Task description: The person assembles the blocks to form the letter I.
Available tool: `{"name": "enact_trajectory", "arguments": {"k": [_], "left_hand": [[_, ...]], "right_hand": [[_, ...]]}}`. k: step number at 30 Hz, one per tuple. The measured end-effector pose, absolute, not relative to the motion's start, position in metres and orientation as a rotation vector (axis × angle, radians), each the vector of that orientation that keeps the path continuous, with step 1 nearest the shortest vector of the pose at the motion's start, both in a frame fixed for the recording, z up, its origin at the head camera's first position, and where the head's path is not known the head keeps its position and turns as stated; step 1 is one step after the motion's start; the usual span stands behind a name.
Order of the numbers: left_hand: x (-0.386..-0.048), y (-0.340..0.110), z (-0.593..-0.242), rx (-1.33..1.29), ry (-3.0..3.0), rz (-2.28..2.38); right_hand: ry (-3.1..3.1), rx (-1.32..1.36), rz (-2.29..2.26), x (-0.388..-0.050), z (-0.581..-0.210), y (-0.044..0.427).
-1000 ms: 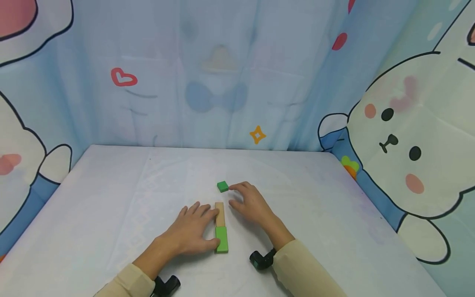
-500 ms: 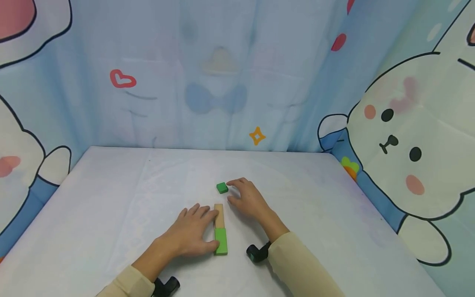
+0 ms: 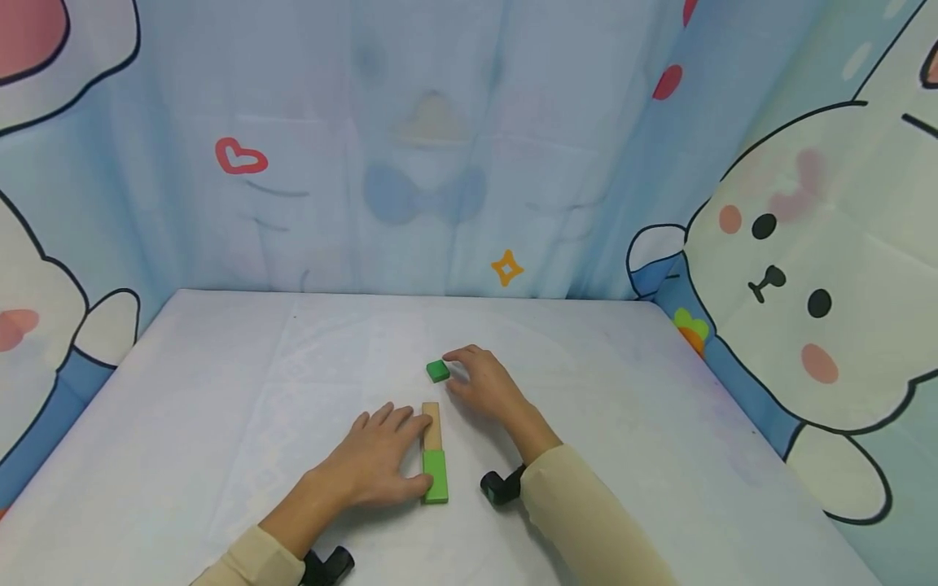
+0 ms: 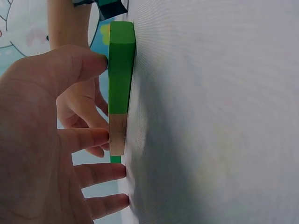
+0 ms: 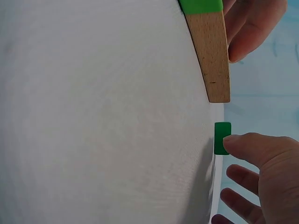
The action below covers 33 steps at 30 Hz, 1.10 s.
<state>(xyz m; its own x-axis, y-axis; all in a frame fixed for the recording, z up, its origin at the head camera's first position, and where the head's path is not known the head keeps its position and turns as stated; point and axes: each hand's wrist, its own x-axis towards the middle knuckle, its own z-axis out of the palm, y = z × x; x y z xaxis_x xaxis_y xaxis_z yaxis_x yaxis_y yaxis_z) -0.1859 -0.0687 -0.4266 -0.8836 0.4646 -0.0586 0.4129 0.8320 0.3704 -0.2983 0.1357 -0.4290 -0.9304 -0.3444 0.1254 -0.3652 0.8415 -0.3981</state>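
A light green block (image 3: 435, 477) and a natural wood block (image 3: 432, 426) lie end to end in a line on the white table. My left hand (image 3: 375, 464) rests along their left side with spread fingers. In the left wrist view, its thumb (image 4: 96, 64) is at the green block and its index fingertip at the wood one. Beyond the line lies a small dark green block (image 3: 438, 371). Beside its right side, my right hand (image 3: 487, 386) has its index finger and thumb apart; in the right wrist view the thumb (image 5: 247, 143) overlaps the block. Contact there I cannot tell.
White cloth covers the table (image 3: 293, 358). A blue curtain (image 3: 315, 146) with cartoon prints hangs behind its far edge. Each wrist carries a black camera, one (image 3: 501, 487) at the right cuff and one (image 3: 328, 566) at the left.
My right hand has shifted slightly left and away from me, around the small dark green block's right side. The left hand and the blocks stay nearly where they were.
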Motion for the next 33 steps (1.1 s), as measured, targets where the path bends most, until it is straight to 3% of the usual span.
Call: {"name": "enact_trajectory", "arguments": {"k": [13,33], "left_hand": [[-0.186,-0.069,-0.432,0.692,2.868,0.543],[-0.183,-0.070,-0.426,0.694,2.862,0.554]], "right_hand": [[-3.001,0.661,0.604,-0.308,-0.429,0.129],[-3.031,0.558,0.601,-0.312,-0.428,0.125]]}}
